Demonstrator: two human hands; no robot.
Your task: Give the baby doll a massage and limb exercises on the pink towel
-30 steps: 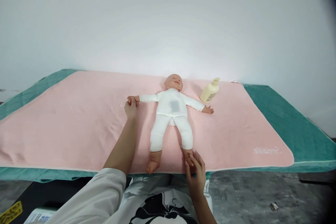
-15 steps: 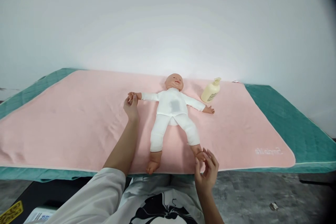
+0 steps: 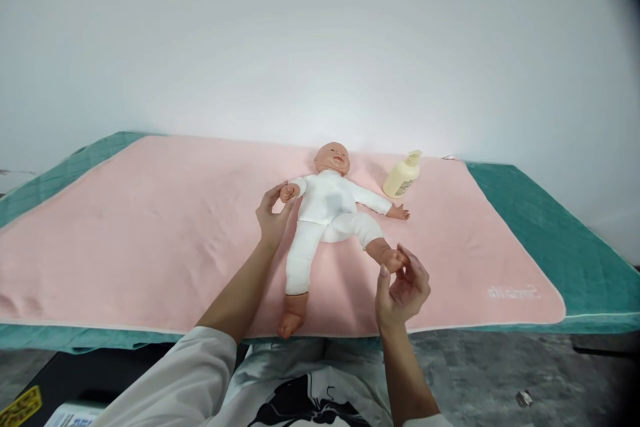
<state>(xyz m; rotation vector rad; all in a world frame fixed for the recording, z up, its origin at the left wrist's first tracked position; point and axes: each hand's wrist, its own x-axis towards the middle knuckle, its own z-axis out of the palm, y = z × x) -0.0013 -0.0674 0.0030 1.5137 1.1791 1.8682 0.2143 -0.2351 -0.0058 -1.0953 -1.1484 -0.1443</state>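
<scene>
- Where L hand [image 3: 271, 219] is closed, doll [image 3: 323, 203] is gripped by its hand on that side, btwn thumb & fingers; its arm is bent in nr its chest.
- By R hand [image 3: 404, 292], doll's foot [image 3: 393, 258] on that side is clasped btwn thumb & fingers; that leg is angled out to R & looks raised off pink mat [image 3: 150, 233], w/ shadow below.
- Doll is laid face up on mat, head twd white wall [image 3: 320, 47], feet twd front; white suit [image 3: 304, 257] is worn, w/ greyish patch on chest.
- Other leg is stretched out straight, bare foot at mat's front edge, untouched by either hand; other arm is spread to R.
- Pale yellow pump bottle [image 3: 400, 179] w/ dark lettering, too small to read, is placed just beyond that arm, apart from both hands.
- Mat is spread over green cover [image 3: 550, 233], seen at both ends & along front; pale lettering nr R corner is blurred.
- Below, grey floor [image 3: 475, 373] is seen, w/ small scrap [image 3: 524, 399] on it.
</scene>
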